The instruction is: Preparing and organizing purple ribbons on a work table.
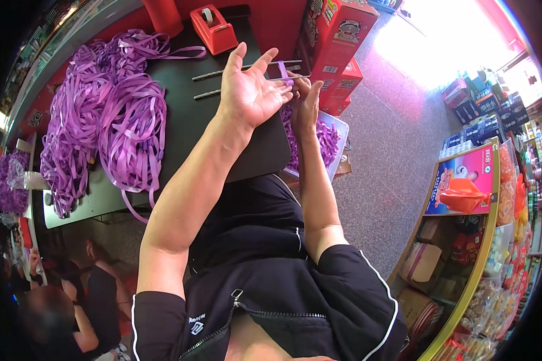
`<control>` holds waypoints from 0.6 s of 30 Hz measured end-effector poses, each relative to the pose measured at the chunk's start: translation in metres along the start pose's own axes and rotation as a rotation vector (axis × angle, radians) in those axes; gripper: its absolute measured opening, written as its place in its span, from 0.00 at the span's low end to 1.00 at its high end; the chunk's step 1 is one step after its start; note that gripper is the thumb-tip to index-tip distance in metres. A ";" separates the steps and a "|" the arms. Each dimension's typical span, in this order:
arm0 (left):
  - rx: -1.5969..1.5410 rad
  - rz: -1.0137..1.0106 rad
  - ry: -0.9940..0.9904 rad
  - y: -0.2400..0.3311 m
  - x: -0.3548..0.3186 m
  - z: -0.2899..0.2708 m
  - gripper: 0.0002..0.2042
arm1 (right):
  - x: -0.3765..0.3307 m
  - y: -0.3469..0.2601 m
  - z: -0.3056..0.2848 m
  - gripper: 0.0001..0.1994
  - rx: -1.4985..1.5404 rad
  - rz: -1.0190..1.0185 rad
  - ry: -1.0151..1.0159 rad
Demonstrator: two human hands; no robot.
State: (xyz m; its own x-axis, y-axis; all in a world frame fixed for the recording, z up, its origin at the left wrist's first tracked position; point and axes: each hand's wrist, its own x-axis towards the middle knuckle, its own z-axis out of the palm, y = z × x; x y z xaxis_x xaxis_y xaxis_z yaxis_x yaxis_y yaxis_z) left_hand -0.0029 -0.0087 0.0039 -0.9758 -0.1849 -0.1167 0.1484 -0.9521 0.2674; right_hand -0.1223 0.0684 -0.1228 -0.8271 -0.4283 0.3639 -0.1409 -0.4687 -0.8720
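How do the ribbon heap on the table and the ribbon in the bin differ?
Shape: the ribbon heap is long, loose loops; the binned ribbon looks like short, crumpled pieces.
Size: the ribbon heap takes up far more of the view than the binned ribbon.
Visibility: the ribbon heap lies in the open; the right forearm partly hides the binned ribbon.
Shared: both are purple.

Red tape dispenser [215,37] on dark tabletop [264,144]; red cartons [342,33] nearby; grey speckled floor [379,150]
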 end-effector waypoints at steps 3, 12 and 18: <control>0.000 -0.001 -0.012 0.001 -0.001 -0.002 0.37 | -0.002 -0.002 0.005 0.37 0.044 0.006 -0.020; 0.014 0.008 0.013 0.001 0.000 -0.001 0.38 | 0.018 0.000 -0.022 0.29 0.398 0.357 0.011; 0.043 0.008 0.041 0.004 -0.001 -0.002 0.44 | 0.049 -0.046 -0.031 0.21 -0.158 0.618 -0.099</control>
State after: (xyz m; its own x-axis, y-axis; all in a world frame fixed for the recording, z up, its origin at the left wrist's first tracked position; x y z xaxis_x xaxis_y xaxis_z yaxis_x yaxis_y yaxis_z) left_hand -0.0015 -0.0126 0.0033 -0.9672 -0.2026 -0.1533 0.1478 -0.9395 0.3091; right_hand -0.1736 0.0930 -0.0750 -0.7285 -0.6555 -0.1992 0.2608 0.0035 -0.9654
